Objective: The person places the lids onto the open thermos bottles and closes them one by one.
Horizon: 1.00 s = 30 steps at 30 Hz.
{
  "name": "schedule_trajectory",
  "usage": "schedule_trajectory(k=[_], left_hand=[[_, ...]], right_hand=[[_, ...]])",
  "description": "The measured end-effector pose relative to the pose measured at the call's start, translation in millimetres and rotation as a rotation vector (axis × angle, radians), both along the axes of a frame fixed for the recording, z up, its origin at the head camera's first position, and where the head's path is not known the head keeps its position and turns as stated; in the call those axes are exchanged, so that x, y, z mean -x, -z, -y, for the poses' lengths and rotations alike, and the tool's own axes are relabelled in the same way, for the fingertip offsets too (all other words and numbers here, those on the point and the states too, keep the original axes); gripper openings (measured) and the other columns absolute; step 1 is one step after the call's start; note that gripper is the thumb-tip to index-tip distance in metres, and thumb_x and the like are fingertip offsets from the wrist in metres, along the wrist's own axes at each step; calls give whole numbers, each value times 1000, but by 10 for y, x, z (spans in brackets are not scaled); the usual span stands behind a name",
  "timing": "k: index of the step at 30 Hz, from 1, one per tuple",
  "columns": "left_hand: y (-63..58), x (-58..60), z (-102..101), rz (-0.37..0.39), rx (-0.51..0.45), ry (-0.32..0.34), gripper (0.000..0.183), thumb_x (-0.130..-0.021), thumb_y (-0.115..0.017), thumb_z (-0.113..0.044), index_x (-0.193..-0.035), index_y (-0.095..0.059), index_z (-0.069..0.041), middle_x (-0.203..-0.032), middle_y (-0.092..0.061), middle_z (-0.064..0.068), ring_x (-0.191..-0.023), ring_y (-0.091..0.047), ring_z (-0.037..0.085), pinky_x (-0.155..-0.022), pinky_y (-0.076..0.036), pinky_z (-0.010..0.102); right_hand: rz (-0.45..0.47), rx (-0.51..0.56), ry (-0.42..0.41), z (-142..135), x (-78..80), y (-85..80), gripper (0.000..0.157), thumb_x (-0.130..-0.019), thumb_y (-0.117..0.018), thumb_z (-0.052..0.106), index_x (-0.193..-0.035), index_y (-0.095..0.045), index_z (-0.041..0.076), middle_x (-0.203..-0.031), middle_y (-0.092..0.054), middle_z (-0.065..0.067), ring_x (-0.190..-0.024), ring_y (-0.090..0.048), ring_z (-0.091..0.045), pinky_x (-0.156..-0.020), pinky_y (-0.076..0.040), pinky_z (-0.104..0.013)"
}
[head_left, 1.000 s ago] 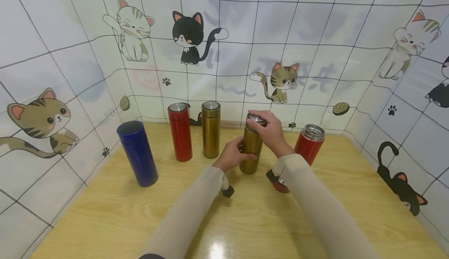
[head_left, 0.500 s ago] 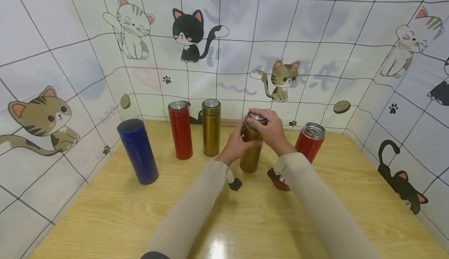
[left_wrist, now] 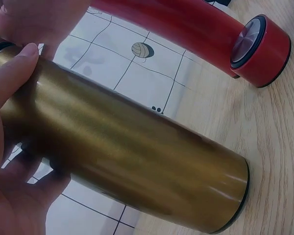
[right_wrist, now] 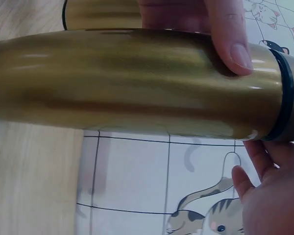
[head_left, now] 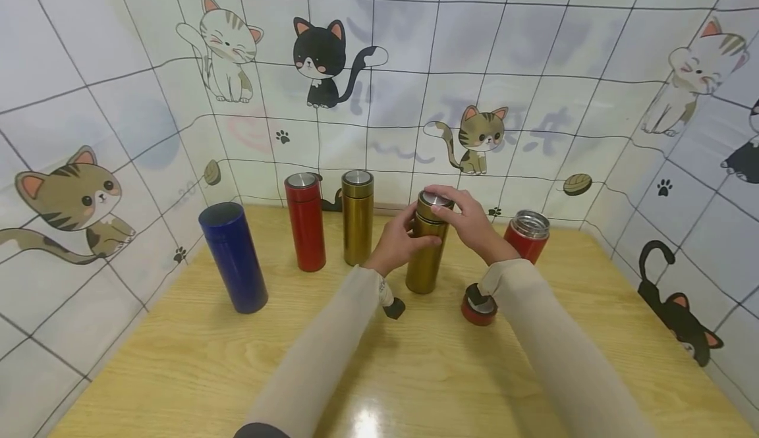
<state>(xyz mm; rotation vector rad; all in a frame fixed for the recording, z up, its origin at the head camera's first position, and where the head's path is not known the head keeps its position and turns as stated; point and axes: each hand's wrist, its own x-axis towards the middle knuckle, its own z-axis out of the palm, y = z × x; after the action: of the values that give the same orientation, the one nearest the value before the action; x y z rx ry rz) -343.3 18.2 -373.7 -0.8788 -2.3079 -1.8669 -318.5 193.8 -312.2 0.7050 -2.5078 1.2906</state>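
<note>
A gold thermos (head_left: 423, 263) stands upright on the table, right of centre. My left hand (head_left: 398, 244) grips its upper body, thumb across the front and fingers behind. At the top, my right hand (head_left: 471, 227) holds the gold lid (head_left: 435, 205) with its steel top, fingers at the far side and thumb at the near side. A dark ring shows between lid and body in the right wrist view, where the left thumb (right_wrist: 240, 58) presses the gold body. The left wrist view has the thermos body (left_wrist: 127, 142) slanting across, its base at the wood.
An uncapped red thermos (head_left: 528, 237) stands at right, partly behind my right wrist. Its red lid (head_left: 479, 311) lies in front. At left stand a blue thermos (head_left: 237, 260), a red lidded one (head_left: 305, 227) and another gold one (head_left: 358, 220). Cat-print sheeting surrounds the table (head_left: 178, 359).
My left hand has slid up the gold thermos to just below its lid. My right hand has turned round the lid and its wrist has shifted right, showing more of the loose red lid.
</note>
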Motion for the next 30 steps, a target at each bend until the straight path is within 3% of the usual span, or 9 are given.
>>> schedule_trajectory(k=[6, 15, 22, 23, 26, 30], left_hand=[[6, 1, 12, -5, -6, 9, 82, -81, -81, -25, -150, -37, -26, -139, -53, -2, -121, -55, 20, -94, -48, 33], [32, -1, 6, -7, -34, 27, 82, -83, -79, -21, -151, -34, -28, -143, -49, -2, -125, -52, 22, -97, -47, 35], [-265, -304, 77, -18, -10, 10, 76, -84, -77, -10, -150, -38, -12, -142, -50, 8, -123, -53, 27, -97, -48, 36], [-268, -306, 78, -16, -7, 9, 77, -84, -77, -10, -150, -37, -12, -143, -49, 8, -124, -53, 27, -96, -48, 36], [-275, -298, 76, -1, 0, 3, 76, -84, -77, -10, -150, -37, -11, -143, -49, 9, -125, -52, 29, -98, -47, 38], [-123, -142, 35, 19, -5, -4, 79, -84, -78, -14, -151, -36, -18, -145, -48, 4, -127, -50, 26, -100, -45, 38]], right_hand=[[-10, 50, 65, 18, 5, 83, 42, -97, -60, 29, -138, -57, 19, -129, -53, -10, -115, -42, -28, -99, -34, -59], [-139, 55, 183, 104, -14, 141, 43, -90, -70, 33, -131, -64, 20, -125, -59, -8, -108, -42, -26, -88, -38, -53], [-328, 52, 269, 208, 21, 200, 43, -82, -79, 25, -121, -68, 11, -113, -64, -11, -99, -45, -29, -83, -37, -46], [-340, 57, 273, 219, 21, 208, 43, -82, -80, 24, -121, -68, 11, -113, -63, -12, -99, -45, -29, -83, -37, -46], [-292, 77, 253, 217, 2, 218, 44, -84, -78, 26, -124, -65, 12, -117, -60, -12, -105, -44, -30, -88, -40, -50], [-126, 84, 163, 120, -44, 210, 47, -92, -69, 28, -137, -57, 19, -134, -51, -10, -124, -40, -29, -99, -35, -61]])
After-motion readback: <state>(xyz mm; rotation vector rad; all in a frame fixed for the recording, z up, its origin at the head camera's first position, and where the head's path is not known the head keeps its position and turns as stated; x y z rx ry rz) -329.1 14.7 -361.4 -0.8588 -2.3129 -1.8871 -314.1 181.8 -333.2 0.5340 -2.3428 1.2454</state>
